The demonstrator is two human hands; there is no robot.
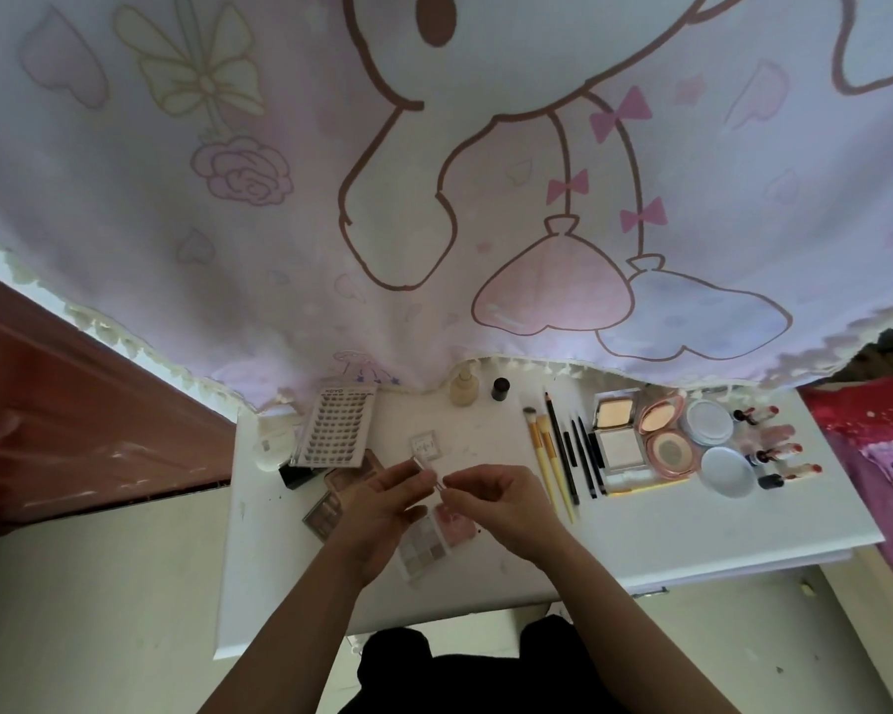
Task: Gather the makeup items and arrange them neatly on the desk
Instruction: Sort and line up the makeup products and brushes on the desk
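Note:
Above the middle of the white desk (pixel 640 538), my left hand (pixel 382 507) and my right hand (pixel 496 499) pinch the two ends of one small clear tube (pixel 429 472). Under my hands lie eyeshadow palettes: a pale one (pixel 426 548), a pink one (pixel 457 523) and a brown one (pixel 326 510). A false-lash card (pixel 333 427) and a small square compact (pixel 426 444) lie behind. Brushes and pencils (pixel 563 450) are lined up to the right, then open powder compacts (pixel 640 435), round lidded jars (pixel 712 445) and several lipsticks (pixel 779 450).
A pink cartoon-print curtain (pixel 434 198) hangs over the desk's back edge. A beige bottle (pixel 464 388) and a dark cap (pixel 500 389) stand beneath it. A black box (pixel 295 475) and a white pad (pixel 272 445) sit at the left, near a brown door (pixel 73 404). Red bedding (pixel 877 435) borders the right.

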